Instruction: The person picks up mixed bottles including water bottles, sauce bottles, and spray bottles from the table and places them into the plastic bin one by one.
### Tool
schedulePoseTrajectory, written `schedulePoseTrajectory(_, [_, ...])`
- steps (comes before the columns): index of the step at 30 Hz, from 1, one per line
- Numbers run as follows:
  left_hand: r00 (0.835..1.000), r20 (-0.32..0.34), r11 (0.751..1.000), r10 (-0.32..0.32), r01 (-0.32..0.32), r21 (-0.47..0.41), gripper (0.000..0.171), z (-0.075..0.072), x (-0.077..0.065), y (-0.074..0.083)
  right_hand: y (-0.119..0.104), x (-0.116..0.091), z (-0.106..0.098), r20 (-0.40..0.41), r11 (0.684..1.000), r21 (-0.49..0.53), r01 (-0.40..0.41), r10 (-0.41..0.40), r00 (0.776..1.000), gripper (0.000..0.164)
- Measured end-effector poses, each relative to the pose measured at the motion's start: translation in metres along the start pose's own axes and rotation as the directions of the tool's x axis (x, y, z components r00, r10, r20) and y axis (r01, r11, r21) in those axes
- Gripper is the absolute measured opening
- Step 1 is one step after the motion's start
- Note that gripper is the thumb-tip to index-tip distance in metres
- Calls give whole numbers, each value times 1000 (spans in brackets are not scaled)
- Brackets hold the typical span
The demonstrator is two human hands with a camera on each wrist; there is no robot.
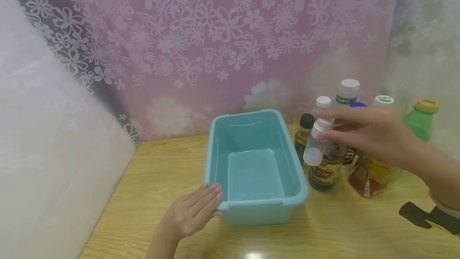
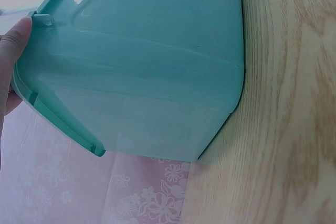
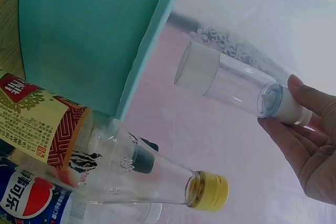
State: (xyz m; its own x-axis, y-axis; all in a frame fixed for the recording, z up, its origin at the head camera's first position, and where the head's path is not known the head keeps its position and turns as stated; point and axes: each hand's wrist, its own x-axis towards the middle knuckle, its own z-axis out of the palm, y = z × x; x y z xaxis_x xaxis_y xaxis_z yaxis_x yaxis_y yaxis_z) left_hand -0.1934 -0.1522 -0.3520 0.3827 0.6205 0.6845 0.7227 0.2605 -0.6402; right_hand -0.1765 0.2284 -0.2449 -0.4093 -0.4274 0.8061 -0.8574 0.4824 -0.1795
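Note:
My left hand (image 1: 194, 211) grips the near-left corner of a light blue-green plastic tub (image 1: 255, 213), fingers over the rim and thumb below it. In the left wrist view, the tub's outer wall (image 2: 157, 66) fills much of the picture. Between thumb and fingers, my right hand (image 1: 373, 135) pinches a small clear bottle (image 1: 313, 153) by its white top end. This bottle hangs tilted by the tub's right side, in front of other bottles. The right wrist view shows its clear body and white base (image 3: 197, 69). Inside, the tub holds nothing visible.
Several bottles crowd right of the tub: a yellow-labelled bottle (image 1: 325, 173), a dark-capped one (image 1: 306, 122), a white-capped one (image 1: 349, 87), a red-and-yellow one (image 1: 370, 177) and a green one (image 1: 420, 121). A cola bottle (image 3: 31, 198) lies partly hidden. Flowered cloth (image 1: 215, 43) hangs behind the wooden table (image 1: 161, 171).

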Motion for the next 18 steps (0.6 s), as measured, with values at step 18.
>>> schedulePoseTrajectory(18, [1000, -5, 1000, 3, -3, -1, 28, 0, 1, 0, -12, 43, 25, 152, 999, 14, -49, 46, 987, 49])
